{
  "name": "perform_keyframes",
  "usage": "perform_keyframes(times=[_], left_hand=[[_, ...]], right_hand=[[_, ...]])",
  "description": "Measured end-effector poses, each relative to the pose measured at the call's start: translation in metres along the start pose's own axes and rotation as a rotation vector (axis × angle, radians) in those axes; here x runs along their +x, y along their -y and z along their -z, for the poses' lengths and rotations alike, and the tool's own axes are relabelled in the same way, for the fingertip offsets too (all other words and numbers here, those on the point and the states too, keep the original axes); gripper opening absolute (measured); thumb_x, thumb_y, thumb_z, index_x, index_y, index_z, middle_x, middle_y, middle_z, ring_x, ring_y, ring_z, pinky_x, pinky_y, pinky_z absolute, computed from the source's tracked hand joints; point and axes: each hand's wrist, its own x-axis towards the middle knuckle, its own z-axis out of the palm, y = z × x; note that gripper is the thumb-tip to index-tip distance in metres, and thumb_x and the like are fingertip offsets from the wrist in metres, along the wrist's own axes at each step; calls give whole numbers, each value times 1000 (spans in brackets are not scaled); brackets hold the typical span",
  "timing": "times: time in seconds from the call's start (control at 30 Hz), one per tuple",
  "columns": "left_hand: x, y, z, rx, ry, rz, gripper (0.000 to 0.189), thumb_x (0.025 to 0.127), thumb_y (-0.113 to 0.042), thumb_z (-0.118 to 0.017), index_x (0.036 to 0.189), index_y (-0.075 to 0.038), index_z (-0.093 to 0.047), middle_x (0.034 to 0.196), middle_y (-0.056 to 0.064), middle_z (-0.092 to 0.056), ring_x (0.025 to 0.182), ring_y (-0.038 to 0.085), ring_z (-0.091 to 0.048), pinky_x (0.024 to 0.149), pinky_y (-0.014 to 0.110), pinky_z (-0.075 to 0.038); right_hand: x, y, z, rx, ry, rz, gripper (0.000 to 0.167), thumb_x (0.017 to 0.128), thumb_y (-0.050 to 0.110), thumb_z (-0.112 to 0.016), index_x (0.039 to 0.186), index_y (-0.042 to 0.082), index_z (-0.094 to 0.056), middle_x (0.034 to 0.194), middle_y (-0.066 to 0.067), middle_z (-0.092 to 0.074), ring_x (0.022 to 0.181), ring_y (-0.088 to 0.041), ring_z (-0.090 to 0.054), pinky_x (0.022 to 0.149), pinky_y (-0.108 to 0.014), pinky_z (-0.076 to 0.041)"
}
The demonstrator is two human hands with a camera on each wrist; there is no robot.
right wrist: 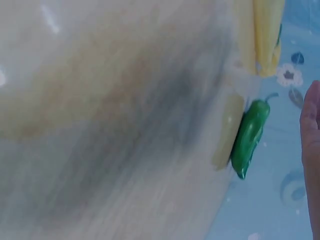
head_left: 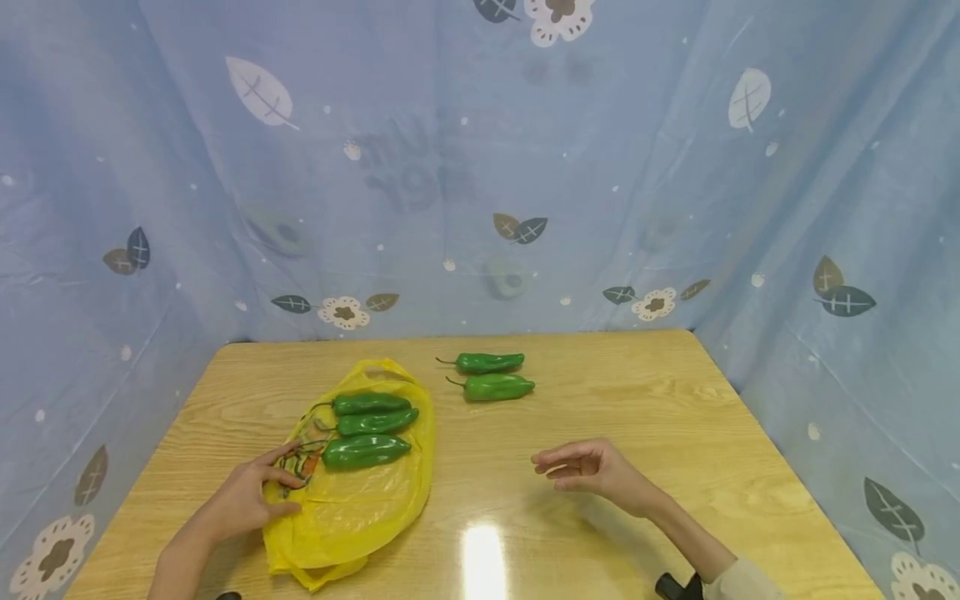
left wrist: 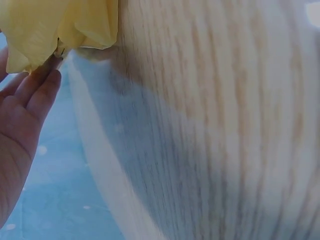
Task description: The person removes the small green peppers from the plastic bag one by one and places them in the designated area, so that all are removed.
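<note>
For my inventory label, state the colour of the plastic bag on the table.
The bag is yellow; the head view shows it best.

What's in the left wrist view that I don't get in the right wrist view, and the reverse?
Only the left wrist view shows the left hand, its fingers touching the edge of the yellow plastic bag.

Only the right wrist view shows a whole green pepper, the flower print and part of the right hand at the frame's edge.

Both show part of the yellow plastic bag, the wooden table and the blue cloth.
</note>
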Motion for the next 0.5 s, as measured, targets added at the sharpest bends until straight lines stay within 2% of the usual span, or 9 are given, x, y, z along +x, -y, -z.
perform_keyframes(times=[0.17,0.3,0.37,0.5], left_hand=[[-1,0,-1,-3,-2,14,23,70,-22,-85,90,-12,-77,139,28,-45,123,56,-39,95,69,-35],[-1,-1,-1,-13,5,20,23,71,-22,-85,90,-12,-77,139,28,-45,124,56,-39,96,69,-35],[-1,-1,0,-16,10,24,23,71,-22,-84,90,-12,-77,140,27,-44,124,56,-38,96,68,-35],[1,-1,0,-14,28,43,24,72,-23,-84,92,-13,-77,143,25,-42,127,55,-36,97,68,-35]], right_hand=[[-1,-4,-14,15,31,30,37,90,-14,-53,127,-12,-55,130,-23,-56,116,-30,-58,90,-51,-48],[-4,-11,-27,41,24,35,38,90,-15,-53,128,-12,-54,129,-21,-58,115,-30,-59,90,-49,-48],[-5,-15,-32,49,9,15,37,90,-12,-54,128,-11,-54,129,-22,-57,115,-30,-59,91,-47,-48],[-4,-22,-40,43,-16,-6,37,91,-10,-56,127,-12,-54,128,-34,-51,114,-32,-59,92,-44,-49]])
